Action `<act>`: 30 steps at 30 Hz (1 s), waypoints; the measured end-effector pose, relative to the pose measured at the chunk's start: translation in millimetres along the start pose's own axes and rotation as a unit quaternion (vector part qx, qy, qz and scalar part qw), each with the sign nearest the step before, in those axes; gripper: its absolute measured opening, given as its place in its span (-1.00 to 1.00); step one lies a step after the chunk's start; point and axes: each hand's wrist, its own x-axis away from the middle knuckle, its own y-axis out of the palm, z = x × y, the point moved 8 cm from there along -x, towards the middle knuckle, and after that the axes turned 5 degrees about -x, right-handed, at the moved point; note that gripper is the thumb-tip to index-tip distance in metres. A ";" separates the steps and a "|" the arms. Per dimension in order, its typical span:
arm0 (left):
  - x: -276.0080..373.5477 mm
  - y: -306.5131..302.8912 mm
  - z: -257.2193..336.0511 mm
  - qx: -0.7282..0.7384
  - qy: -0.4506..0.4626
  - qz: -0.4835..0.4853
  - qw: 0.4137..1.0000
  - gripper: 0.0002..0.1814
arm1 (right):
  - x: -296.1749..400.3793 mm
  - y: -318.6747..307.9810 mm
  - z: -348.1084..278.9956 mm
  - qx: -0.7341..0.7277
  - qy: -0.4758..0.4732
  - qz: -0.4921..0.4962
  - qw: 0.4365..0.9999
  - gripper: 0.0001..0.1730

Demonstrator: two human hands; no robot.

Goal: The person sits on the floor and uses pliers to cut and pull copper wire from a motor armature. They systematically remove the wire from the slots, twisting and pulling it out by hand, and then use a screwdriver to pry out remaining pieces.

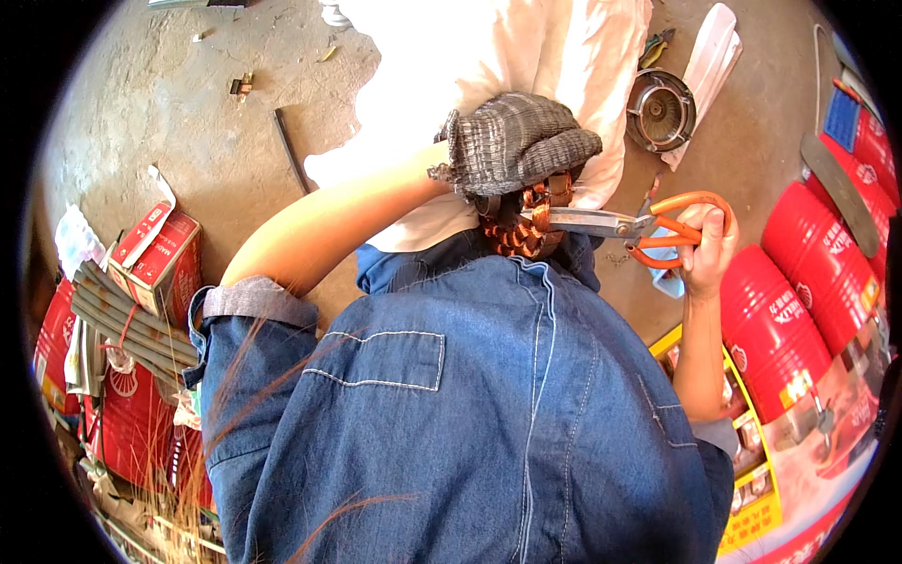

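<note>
My left hand (525, 144), in a grey knitted glove, is closed over the top of a wound motor part with copper wire coils (521, 236), held near my lap. Bare and at the right, my right hand (708, 243) grips the orange looped handles of metal shears (599, 222). The blades point left and reach in among the copper coils. Their tips are hidden there. A pale cloth (430, 92) covers my legs beneath the coils.
A round metal housing (661, 111) lies on the floor at the upper right, with pliers (657, 49) beyond it. A dark bar (290, 149) lies left of the cloth. Red drums (775, 331) stand at the right; a red carton (155, 247) and grey tubing (127, 317) are at the left.
</note>
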 end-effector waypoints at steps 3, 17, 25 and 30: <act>2.2 3.7 -3.3 0.013 -0.020 0.001 1.000 -0.58 | -2.1 -0.4 6.6 -0.009 0.008 0.006 1.000 -0.53; 1.5 4.2 -6.5 0.023 -0.020 -0.024 0.999 -0.54 | -8.8 4.7 1.5 -0.002 0.007 -0.002 1.000 -0.57; -3.5 13.3 -26.1 0.119 -0.242 -0.183 0.945 -0.60 | -3.3 32.2 -64.5 -0.274 0.006 -0.072 0.959 -0.49; -17.4 7.5 -24.5 0.198 -0.308 -0.174 0.914 -0.36 | 5.0 80.2 -97.6 -0.199 -0.007 -0.122 0.972 -0.42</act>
